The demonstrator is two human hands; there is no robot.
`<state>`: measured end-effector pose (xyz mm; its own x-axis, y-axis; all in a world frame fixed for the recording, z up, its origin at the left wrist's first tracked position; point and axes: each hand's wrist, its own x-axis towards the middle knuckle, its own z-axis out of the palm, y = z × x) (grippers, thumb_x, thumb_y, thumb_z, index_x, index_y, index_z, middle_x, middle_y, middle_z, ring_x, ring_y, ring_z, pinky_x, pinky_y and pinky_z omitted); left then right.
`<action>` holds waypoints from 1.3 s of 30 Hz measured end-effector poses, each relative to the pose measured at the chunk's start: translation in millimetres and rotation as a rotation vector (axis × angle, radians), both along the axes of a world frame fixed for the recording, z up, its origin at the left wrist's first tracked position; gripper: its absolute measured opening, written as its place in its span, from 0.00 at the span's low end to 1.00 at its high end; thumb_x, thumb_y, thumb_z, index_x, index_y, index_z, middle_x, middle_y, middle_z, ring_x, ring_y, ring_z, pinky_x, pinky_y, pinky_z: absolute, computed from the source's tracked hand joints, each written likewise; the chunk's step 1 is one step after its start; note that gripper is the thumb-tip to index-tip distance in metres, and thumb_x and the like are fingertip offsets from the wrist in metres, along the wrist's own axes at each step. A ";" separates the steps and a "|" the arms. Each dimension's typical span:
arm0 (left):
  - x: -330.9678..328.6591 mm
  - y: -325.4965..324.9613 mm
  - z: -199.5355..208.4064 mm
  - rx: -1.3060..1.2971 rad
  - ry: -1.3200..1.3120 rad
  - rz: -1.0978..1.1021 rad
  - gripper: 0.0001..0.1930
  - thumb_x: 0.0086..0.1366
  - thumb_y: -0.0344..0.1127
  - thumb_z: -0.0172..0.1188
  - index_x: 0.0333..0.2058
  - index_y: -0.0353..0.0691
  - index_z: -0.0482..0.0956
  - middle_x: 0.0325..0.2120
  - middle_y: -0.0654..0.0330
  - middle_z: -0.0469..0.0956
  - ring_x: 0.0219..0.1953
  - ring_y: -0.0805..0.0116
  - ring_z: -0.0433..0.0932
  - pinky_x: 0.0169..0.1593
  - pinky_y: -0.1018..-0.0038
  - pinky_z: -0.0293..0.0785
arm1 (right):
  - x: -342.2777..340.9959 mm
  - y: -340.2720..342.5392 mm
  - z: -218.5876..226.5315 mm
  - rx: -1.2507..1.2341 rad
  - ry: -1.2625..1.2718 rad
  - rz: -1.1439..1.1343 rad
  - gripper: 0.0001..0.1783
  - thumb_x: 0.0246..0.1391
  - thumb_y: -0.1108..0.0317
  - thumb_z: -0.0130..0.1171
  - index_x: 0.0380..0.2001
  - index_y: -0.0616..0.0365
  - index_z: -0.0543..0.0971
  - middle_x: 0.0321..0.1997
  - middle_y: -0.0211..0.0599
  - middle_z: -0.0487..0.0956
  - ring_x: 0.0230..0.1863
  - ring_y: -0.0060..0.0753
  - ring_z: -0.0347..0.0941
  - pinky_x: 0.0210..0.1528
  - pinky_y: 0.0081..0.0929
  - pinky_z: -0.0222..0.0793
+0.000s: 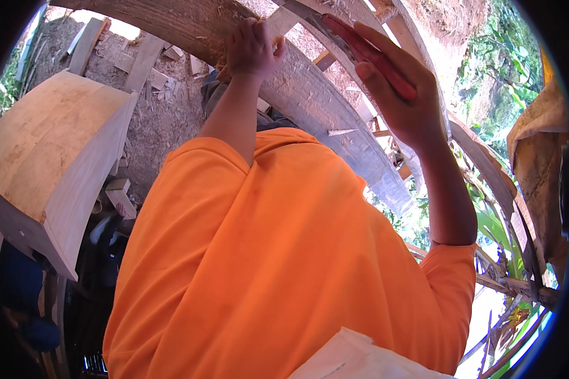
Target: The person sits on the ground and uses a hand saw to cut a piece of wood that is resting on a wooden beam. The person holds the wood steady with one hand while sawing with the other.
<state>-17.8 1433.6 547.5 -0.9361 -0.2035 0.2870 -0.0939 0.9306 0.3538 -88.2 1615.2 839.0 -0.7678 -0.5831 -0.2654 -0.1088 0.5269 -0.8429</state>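
Note:
My left hand (pixel 253 54) is closed over the edge of a long wooden plank (pixel 325 117) that runs across in front of me, its fingers curled on the wood. To the right and a little higher, my right hand (pixel 404 104) grips a tool with a red handle (pixel 385 69). A dark metal blade stretches from that handle toward the upper left, over the timber; its far end leaves the picture, so its exact kind cannot be told. The fingers lie along the handle with the thumb on the near side.
A wooden table or bench with a pale top (pixel 63 126) stands at the left. Loose offcuts (pixel 120 196) and boards (pixel 142 60) lie on dirt ground strewn with shavings. More timber frames the upper right. Brown sheeting (pixel 540 145) hangs at the far right, with green plants (pixel 502 63) beyond.

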 end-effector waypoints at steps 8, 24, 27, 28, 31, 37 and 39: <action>-0.4 -0.1 -10.5 -0.001 0.032 0.012 0.25 0.61 0.55 0.61 0.46 0.42 0.69 0.42 0.53 0.73 0.43 0.51 0.74 0.44 0.52 0.68 | -0.8 -15.9 -77.0 0.017 0.108 -0.039 0.24 0.61 0.61 0.68 0.59 0.55 0.80 0.46 0.41 0.87 0.47 0.27 0.83 0.51 0.26 0.76; -0.4 2.2 -11.8 -0.071 -0.073 0.039 0.31 0.65 0.68 0.58 0.42 0.42 0.67 0.38 0.52 0.72 0.42 0.50 0.74 0.44 0.53 0.69 | 3.0 -18.7 -94.4 -0.376 -0.093 -0.025 0.22 0.67 0.81 0.54 0.62 0.76 0.69 0.67 0.50 0.76 0.68 0.29 0.71 0.66 0.21 0.67; -0.4 1.0 -13.1 -0.065 -0.053 0.026 0.31 0.65 0.67 0.58 0.42 0.41 0.67 0.38 0.52 0.72 0.42 0.50 0.74 0.43 0.53 0.69 | 2.6 -23.4 -80.1 -0.283 -0.125 -0.040 0.22 0.67 0.80 0.55 0.62 0.75 0.69 0.67 0.49 0.76 0.68 0.28 0.71 0.66 0.21 0.66; -0.4 0.8 -13.8 -0.059 -0.052 0.024 0.31 0.65 0.67 0.58 0.42 0.41 0.67 0.38 0.51 0.72 0.42 0.50 0.74 0.43 0.53 0.69 | 2.3 -23.2 -80.1 -0.288 -0.121 -0.042 0.22 0.67 0.80 0.55 0.62 0.75 0.69 0.67 0.49 0.76 0.67 0.28 0.71 0.66 0.21 0.66; 0.5 1.1 -13.3 -0.066 -0.069 0.025 0.30 0.65 0.66 0.59 0.41 0.41 0.67 0.38 0.51 0.72 0.42 0.50 0.74 0.43 0.53 0.70 | 3.9 -21.8 -80.3 -0.291 -0.111 -0.043 0.22 0.66 0.80 0.55 0.62 0.75 0.70 0.66 0.49 0.76 0.67 0.28 0.71 0.66 0.21 0.67; -1.7 2.0 -12.5 -0.004 -0.117 0.005 0.30 0.64 0.62 0.62 0.44 0.38 0.69 0.41 0.47 0.72 0.46 0.46 0.75 0.47 0.51 0.72 | 12.8 -0.9 -86.1 -0.049 0.138 0.016 0.26 0.63 0.64 0.67 0.63 0.50 0.78 0.49 0.39 0.87 0.46 0.23 0.83 0.51 0.25 0.77; -2.8 2.4 -14.4 0.036 -0.155 -0.004 0.30 0.64 0.61 0.63 0.46 0.37 0.70 0.43 0.46 0.72 0.47 0.44 0.75 0.48 0.50 0.73 | 19.6 6.7 -92.4 0.036 0.135 0.038 0.27 0.62 0.64 0.68 0.64 0.49 0.77 0.49 0.40 0.87 0.46 0.27 0.85 0.51 0.26 0.78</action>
